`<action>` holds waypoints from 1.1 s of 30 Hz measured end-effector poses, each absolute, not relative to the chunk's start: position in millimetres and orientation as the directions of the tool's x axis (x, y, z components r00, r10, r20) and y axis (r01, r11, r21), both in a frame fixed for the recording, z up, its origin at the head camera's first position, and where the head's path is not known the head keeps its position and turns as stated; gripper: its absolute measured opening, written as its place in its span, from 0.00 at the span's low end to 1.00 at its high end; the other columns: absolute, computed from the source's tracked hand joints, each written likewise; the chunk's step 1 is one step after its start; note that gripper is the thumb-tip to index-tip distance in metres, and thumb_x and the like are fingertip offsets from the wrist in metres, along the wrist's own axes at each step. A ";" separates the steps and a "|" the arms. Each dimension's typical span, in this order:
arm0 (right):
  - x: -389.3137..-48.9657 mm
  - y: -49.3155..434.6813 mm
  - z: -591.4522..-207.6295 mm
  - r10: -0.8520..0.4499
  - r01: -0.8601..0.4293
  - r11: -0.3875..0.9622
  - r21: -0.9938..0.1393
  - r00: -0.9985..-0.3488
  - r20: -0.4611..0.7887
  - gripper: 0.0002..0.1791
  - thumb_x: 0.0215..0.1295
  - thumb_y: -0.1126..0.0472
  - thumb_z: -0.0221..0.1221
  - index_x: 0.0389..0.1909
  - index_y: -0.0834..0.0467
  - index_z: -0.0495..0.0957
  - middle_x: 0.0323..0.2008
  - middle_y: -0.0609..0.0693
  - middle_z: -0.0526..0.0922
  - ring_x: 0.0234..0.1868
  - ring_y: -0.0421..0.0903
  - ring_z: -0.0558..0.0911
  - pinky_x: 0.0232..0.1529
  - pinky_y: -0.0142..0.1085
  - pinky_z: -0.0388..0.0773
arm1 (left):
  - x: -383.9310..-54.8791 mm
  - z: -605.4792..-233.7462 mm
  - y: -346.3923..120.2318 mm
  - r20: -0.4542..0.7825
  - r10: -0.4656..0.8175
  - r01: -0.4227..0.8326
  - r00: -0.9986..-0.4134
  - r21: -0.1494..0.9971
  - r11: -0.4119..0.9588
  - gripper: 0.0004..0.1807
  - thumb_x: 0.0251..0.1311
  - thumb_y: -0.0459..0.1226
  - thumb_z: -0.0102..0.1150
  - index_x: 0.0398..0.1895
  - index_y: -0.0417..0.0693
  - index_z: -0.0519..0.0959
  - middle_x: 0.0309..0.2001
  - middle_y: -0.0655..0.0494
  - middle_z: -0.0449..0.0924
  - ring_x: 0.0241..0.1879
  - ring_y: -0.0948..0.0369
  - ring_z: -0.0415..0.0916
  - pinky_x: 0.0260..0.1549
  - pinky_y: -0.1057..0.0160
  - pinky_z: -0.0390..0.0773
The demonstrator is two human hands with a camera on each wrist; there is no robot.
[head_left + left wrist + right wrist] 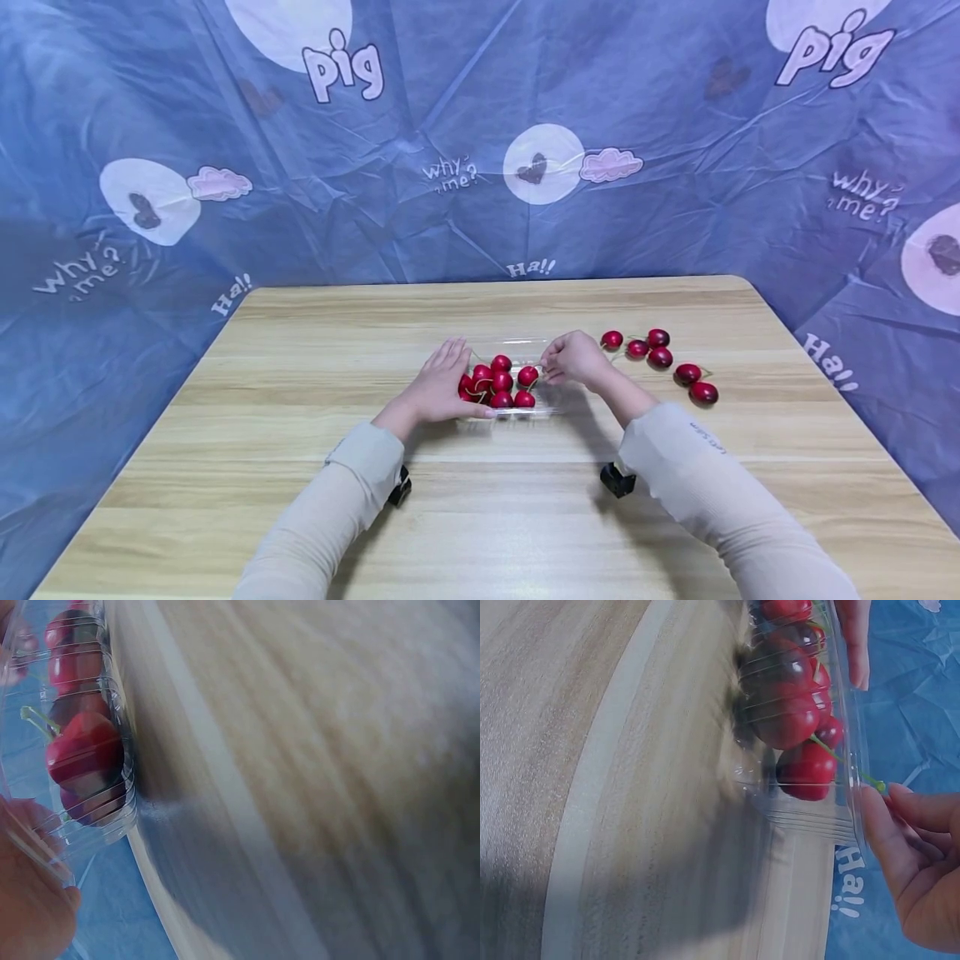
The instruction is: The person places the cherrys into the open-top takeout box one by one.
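Note:
A clear plastic box point(540, 410) holding several red cherries point(501, 382) stands on the table. My left hand point(437, 387) holds its left end, the fingers stretched toward the far side and the thumb along the near rim. At the right end, my right hand point(576, 360) pinches the green stem point(866, 778) of a cherry point(807, 771) between thumb and forefinger. That cherry sits within the box walls, beside the others. Through the ribbed plastic, more cherries point(86, 750) show in the left wrist view, several with stems.
Several loose cherries point(660, 357) lie on the wooden table point(510, 517) to the right of the box, past my right hand. A blue printed cloth point(480, 225) hangs behind the table and along its sides. Black wrist cameras point(618, 481) hang below both sleeves.

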State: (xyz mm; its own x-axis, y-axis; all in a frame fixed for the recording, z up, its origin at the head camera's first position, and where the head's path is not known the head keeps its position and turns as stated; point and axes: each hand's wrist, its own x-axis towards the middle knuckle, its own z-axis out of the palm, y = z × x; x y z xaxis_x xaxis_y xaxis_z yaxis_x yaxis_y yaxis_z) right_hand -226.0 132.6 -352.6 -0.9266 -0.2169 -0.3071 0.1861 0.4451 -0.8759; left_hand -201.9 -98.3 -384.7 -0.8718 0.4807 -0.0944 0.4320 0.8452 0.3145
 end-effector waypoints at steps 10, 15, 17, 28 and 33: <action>-224.4 144.6 -347.8 -0.235 0.172 0.405 -0.898 -0.929 -0.284 0.09 0.56 0.75 0.50 0.36 0.78 0.71 0.31 0.70 0.77 0.27 0.53 0.80 0.33 0.41 0.77 | -201.9 -384.9 -98.3 -0.083 0.481 0.430 -0.873 0.333 0.839 0.61 0.36 0.70 0.47 0.65 0.37 0.42 0.66 0.45 0.32 0.64 0.51 0.29 0.59 0.58 0.32; -222.4 150.4 -350.9 -0.252 0.163 0.345 -0.924 -0.933 -0.259 0.10 0.57 0.74 0.50 0.37 0.79 0.70 0.33 0.71 0.76 0.29 0.53 0.80 0.33 0.41 0.77 | -201.0 -384.8 -98.6 -0.091 0.471 0.419 -0.877 0.334 0.844 0.60 0.37 0.69 0.48 0.65 0.38 0.42 0.66 0.47 0.31 0.64 0.52 0.28 0.60 0.58 0.32; -221.5 152.8 -352.2 -0.260 0.161 0.320 -0.934 -0.933 -0.250 0.11 0.57 0.73 0.50 0.37 0.79 0.69 0.33 0.70 0.76 0.29 0.52 0.80 0.33 0.40 0.77 | -200.6 -384.8 -98.6 -0.090 0.471 0.419 -0.878 0.335 0.844 0.60 0.37 0.69 0.49 0.65 0.37 0.42 0.66 0.47 0.30 0.64 0.52 0.28 0.60 0.57 0.33; -214.5 166.9 -356.0 -0.252 0.158 0.203 -0.966 -0.945 -0.207 0.13 0.57 0.73 0.50 0.40 0.80 0.67 0.29 0.65 0.78 0.28 0.48 0.81 0.33 0.38 0.77 | -199.5 -384.8 -98.1 -0.086 0.472 0.420 -0.877 0.339 0.842 0.60 0.37 0.69 0.49 0.65 0.37 0.43 0.66 0.48 0.31 0.64 0.52 0.29 0.60 0.57 0.34; -210.3 175.2 -356.0 -0.249 0.161 0.158 -0.974 -0.948 -0.197 0.16 0.57 0.73 0.51 0.42 0.81 0.65 0.27 0.59 0.79 0.27 0.46 0.80 0.34 0.37 0.77 | -199.9 -384.1 -97.2 -0.089 0.475 0.424 -0.876 0.331 0.843 0.60 0.36 0.69 0.48 0.65 0.37 0.43 0.66 0.48 0.31 0.64 0.51 0.29 0.60 0.57 0.34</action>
